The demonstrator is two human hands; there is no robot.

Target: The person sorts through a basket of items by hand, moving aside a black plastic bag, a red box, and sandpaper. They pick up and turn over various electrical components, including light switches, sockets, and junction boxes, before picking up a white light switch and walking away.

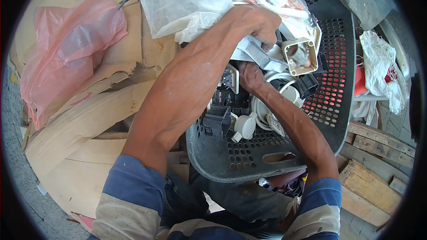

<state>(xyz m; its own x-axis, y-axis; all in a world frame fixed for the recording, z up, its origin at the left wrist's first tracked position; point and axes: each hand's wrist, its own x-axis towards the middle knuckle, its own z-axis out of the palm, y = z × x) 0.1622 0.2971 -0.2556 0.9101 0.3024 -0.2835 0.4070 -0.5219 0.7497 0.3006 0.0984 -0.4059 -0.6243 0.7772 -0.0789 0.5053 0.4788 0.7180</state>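
Observation:
My left hand reaches across to the far side of a dark perforated basket. Its fingers curl down and close on a silvery-grey piece whose exact kind I cannot make out. Under that piece goes my right hand, with its fingers hidden. Beside them lies a cream open-fronted box with a small part inside. White coiled cable, a round white fitting and black plastic housings lie in the basket around my right forearm.
A clear plastic bag lies at the basket's far left, and a pink plastic bag rests on flattened cardboard at left. Wooden planks and a frayed white woven scrap are on the right.

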